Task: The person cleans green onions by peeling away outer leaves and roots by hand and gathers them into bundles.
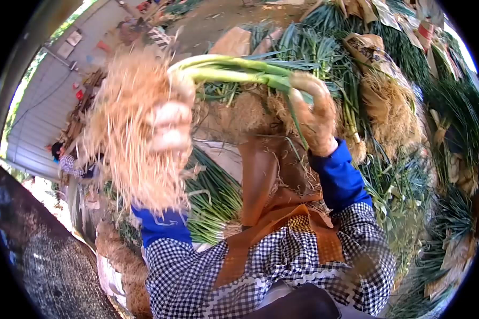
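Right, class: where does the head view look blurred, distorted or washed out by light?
In the head view, the roots and left hand are smeared, probably by motion, while the checked smock is sharper; in the head view, the wide lens leaves black corners and a curved edge; in the head view, daylight washes out patches at left.

Onion stalks [229,74] span from the left hand [171,119] to the right hand [316,114], roots [127,133] leftmost. A stalk pile [210,199] lies left of the apron [259,181], bundles [391,101] right, a wall [48,106] far left.
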Tool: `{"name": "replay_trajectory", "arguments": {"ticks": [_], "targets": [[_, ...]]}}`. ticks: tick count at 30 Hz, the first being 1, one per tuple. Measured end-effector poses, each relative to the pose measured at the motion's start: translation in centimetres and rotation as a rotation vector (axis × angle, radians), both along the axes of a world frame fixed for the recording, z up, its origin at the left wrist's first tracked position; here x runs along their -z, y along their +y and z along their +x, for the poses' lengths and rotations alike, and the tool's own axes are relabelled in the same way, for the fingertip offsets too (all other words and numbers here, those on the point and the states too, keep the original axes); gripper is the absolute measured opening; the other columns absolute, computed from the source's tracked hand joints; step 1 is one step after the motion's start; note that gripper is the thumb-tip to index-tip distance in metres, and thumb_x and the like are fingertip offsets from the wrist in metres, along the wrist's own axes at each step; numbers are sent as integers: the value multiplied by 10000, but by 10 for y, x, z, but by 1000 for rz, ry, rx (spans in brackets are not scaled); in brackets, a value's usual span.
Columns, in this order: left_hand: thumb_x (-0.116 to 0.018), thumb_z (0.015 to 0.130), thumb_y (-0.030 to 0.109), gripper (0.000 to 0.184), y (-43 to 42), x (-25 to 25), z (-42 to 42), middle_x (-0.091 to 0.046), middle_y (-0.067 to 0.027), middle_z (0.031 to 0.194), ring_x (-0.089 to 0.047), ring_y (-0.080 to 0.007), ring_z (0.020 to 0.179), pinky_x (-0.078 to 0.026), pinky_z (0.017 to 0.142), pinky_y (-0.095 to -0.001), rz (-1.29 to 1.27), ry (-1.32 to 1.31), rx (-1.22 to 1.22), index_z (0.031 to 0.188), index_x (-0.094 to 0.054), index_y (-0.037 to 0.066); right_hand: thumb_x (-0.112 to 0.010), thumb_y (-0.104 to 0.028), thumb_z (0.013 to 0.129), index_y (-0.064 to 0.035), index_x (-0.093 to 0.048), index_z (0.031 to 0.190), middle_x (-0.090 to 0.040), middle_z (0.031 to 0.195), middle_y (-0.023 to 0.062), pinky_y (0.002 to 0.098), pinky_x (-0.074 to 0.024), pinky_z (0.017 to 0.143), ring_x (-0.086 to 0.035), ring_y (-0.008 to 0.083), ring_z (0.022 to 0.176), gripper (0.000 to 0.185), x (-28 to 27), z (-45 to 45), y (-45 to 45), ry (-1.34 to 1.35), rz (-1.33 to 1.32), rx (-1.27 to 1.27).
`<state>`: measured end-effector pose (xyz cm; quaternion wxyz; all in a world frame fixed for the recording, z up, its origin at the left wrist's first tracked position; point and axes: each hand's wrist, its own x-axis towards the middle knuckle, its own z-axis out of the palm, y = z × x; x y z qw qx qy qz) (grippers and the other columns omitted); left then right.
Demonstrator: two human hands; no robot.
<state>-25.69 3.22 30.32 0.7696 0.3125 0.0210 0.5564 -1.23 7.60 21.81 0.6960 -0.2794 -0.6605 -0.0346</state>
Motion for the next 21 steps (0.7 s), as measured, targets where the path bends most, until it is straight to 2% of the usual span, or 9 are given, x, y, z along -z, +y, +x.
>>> {"name": "replay_trajectory", "arguments": {"ticks": [3,5,6,8,10,12,13,17,21], "targets": [[-545,847,155,316,8,-37,-15,-545,-111,969,-526,-153,780,-475,683,-279,67,0,-73,1103,-503,-27,-675,-137,755,-52,-511,1171,-484,1252,154,369,-421,930,-510,288,1098,455,-70,-49,10,-123,136,144],[-541,850,150,310,12,-54,-24,-542,-112,973,-524,-153,785,-471,675,-273,107,-4,-111,1102,-503,-28,-677,-198,718,-77,-488,1196,-441,1292,150,397,-388,956,-456,292,1154,528,-80,-78,45,-182,196,84],[-539,852,148,307,13,-63,-29,-541,-112,976,-523,-153,787,-469,672,-270,119,-4,-133,1101,-504,-28,-657,-113,710,-85,-457,1234,-477,1254,131,372,-409,931,-490,308,1104,561,-77,-86,58,-150,235,88],[-534,855,144,301,15,-82,-41,-538,-113,980,-520,-153,792,-465,664,-264,135,-3,-172,1100,-504,-29,-603,-57,738,-62,-515,1124,-565,1125,119,382,-449,856,-543,291,1027,396,-42,-88,92,-231,91,242],[-530,857,140,296,14,-101,-55,-535,-115,985,-518,-154,797,-461,657,-258,155,-3,-206,1098,-504,-29,-602,-60,739,-49,-515,1130,-603,989,158,391,-486,776,-593,313,900,400,8,-56,110,-319,-213,124],[-526,860,136,290,16,-118,-69,-532,-116,990,-515,-154,802,-457,650,-252,164,3,-233,1097,-504,-30,-605,-121,763,-54,-481,1184,-570,1130,97,363,-435,882,-532,269,1059,444,90,-14,136,-569,-378,376],[-524,862,133,287,15,-128,-76,-531,-116,992,-514,-154,804,-455,646,-249,172,2,-247,1097,-504,-30,-625,-126,752,-73,-424,1269,-487,1275,83,348,-376,978,-433,255,1203,557,110,10,124,-692,-673,386],[-515,867,125,275,5,-168,-112,-525,-119,1002,-509,-154,814,-447,632,-236,207,-21,-288,1094,-505,-31,-650,-102,726,-114,-289,1387,-341,1406,111,369,-282,1075,-297,256,1317,753,149,57,90,-725,-734,513],[-507,873,117,264,-19,-211,-153,-519,-121,1011,-504,-154,824,-440,617,-224,246,-36,-318,1091,-505,-33,-576,-235,807,-80,-372,1338,-377,1381,131,392,-285,1058,-337,323,1271,590,156,70,93,-652,-489,514]]}}
